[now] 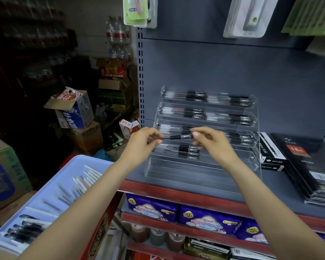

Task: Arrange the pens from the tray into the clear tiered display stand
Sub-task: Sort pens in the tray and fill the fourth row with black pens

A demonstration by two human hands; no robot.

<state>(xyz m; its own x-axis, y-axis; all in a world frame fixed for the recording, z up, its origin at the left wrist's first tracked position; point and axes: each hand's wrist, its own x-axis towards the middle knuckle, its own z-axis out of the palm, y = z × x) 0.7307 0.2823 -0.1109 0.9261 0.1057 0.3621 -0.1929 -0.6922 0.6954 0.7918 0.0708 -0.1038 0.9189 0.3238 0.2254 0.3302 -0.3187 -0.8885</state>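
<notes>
A black pen (178, 137) lies level in the air, pinched at both ends: the left hand (145, 142) holds its tip end between thumb and fingers (159, 141), and the right hand (213, 142) holds the clip end between its own curled fingers (195, 134). Both sets of fingers are closed on this one pen and on nothing else.

Just beyond the fingers stands the clear tiered display stand (250, 162). The pen hangs in front of its middle steps. The two upper tiers and the third each carry pens on the left and right; the fourth tier, just below the fingers, holds a small cluster of black pens (184, 152) on its left half only. The lowest tier looks bare.

The step in hand seems to be carrying one pen to its place, most likely the fourth tier. The next move calls for keeping the pen level and parallel to the step, lowering it beside the cluster, then letting go with both hands at once so it does not roll.

Below and behind the left fingers, the pale blue tray (94, 160) has more pens (26, 229) waiting, so a good part of the job remains. The stand rests on a grey shelf (186, 186).
</notes>
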